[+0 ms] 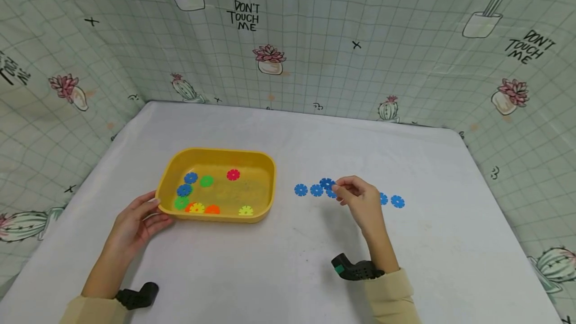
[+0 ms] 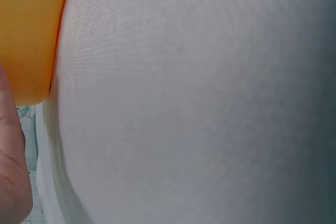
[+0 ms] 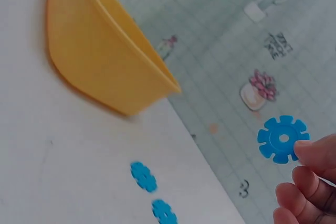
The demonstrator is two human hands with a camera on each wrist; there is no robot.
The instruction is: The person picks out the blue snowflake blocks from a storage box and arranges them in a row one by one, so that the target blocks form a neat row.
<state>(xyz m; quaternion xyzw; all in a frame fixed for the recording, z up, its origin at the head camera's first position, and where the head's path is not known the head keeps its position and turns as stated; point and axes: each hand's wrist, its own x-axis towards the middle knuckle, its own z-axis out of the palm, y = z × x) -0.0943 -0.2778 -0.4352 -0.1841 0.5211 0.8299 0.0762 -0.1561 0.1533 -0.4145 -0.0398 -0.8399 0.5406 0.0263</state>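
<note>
My right hand (image 1: 360,201) pinches a blue notched plastic disc (image 3: 281,139) between thumb and fingertips, raised above the table. Below it a row of similar blue discs (image 1: 300,190) lies on the white cloth, partly hidden by the hand. Two of the row's discs (image 3: 143,176) also show in the right wrist view. At the left, my left hand (image 1: 137,224) grips the near left corner of a yellow tray (image 1: 216,218). Inside the tray are several blue, green, red, orange and yellow discs. The left wrist view catches only part of this hand beside the tray's outer wall.
A white cloth (image 1: 279,274) covers the table. Behind it and at both sides hangs a grid-patterned curtain (image 1: 315,24) printed with cacti. Two blue discs (image 1: 397,201) of the row lie right of my right hand. Each wrist wears a black device (image 1: 357,269).
</note>
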